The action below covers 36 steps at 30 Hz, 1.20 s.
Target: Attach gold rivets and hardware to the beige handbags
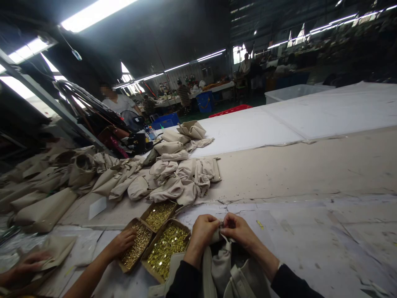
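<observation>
My left hand (202,232) and my right hand (239,230) meet at the near edge of the table, both pinched on the top edge of a beige fabric bag (223,265) that hangs toward me. The fingers press together where the two hands touch, hiding whatever small part lies between them. Just left of my left hand stand three shallow cardboard boxes of small brass fittings (166,248).
A co-worker's hand (123,243) reaches into the leftmost box; their other hand (27,265) rests on beige pieces. A heap of beige bags (173,174) lies behind the boxes and more pile up at left (46,186). White sheets (310,111) cover the far table.
</observation>
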### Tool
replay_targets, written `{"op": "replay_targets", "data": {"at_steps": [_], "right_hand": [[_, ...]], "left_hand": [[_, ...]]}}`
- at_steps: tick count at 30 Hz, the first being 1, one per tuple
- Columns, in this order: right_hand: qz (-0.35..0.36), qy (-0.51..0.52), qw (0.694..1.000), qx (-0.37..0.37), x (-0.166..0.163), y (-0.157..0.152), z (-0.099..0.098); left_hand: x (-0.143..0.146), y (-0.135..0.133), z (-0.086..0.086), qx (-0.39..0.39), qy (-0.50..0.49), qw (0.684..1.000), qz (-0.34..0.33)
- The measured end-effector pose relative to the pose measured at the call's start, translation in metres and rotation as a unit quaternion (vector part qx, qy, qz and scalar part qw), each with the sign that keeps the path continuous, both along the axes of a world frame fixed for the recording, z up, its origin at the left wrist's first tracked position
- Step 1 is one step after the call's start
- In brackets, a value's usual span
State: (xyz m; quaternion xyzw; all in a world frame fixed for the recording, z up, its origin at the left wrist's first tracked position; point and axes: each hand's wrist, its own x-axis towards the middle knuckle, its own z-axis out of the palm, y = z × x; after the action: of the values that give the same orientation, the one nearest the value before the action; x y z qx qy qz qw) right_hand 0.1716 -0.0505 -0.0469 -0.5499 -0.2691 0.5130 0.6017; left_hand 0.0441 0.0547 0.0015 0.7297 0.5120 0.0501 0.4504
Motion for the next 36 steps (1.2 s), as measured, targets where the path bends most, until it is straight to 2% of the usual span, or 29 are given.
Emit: {"op": "replay_targets", "data": {"at_steps": [25,36], "right_hand": [[-0.010,-0.080,0.996,-0.031,-0.005,0.000,-0.009],[-0.033,-0.097,0.995,-0.010,-0.007,-0.010,0.002]], "left_hand": [[0.000,0.000,-0.002,0.004,0.002,1.000,0.004],[-0.002,0.004,-0.003,0.004,-0.012,1.000,0.002]]}}
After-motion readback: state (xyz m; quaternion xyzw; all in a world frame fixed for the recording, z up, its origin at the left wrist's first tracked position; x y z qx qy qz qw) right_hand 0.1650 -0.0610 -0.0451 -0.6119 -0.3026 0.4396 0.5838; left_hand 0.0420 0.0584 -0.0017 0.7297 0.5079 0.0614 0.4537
